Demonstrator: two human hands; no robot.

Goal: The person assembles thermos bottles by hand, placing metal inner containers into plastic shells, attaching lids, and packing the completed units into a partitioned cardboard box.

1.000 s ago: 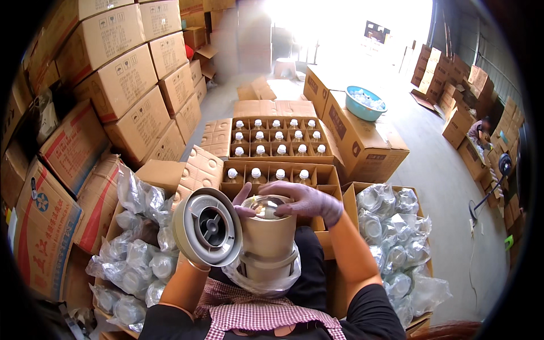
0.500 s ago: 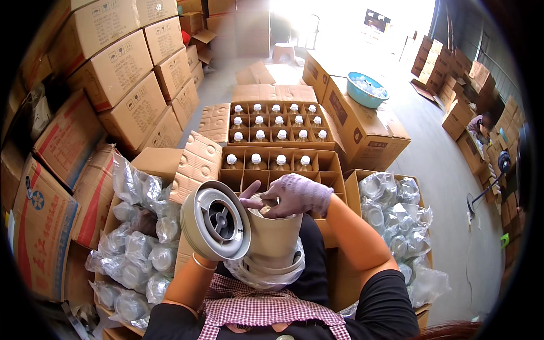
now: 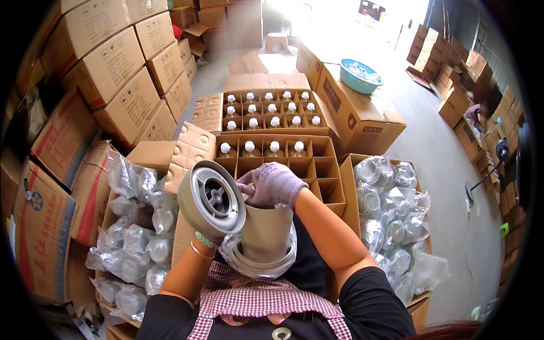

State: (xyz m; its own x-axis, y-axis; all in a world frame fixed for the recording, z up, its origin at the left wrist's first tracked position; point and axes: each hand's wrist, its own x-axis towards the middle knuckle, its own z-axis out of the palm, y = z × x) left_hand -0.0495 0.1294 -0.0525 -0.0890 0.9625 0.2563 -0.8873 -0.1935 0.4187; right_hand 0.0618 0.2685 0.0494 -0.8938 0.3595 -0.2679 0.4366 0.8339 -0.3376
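A round grey plastic lid with a ringed, spoked inner side is held up at a tilt, its inner face toward me. My left hand is mostly hidden behind it; gloved fingers show past its right edge, closed on it. My right hand, in a pale purple knit glove, is over the mouth of a grey plastic cylinder. Its fingers are bent together at the rim, and whatever they pinch is hidden. The cylinder stands upright in my lap, with clear plastic film around its base.
Ahead, a divided carton and another behind it hold white-capped bottles. Cartons of film-wrapped clear items flank me. Stacked boxes rise on the left. A blue basin sits on a long box; a person is far right.
My right hand has shifted slightly left and turned its back up, hiding its fingertips. The cylinder looks more upright. The lid has moved up and left a little, still in my left hand.
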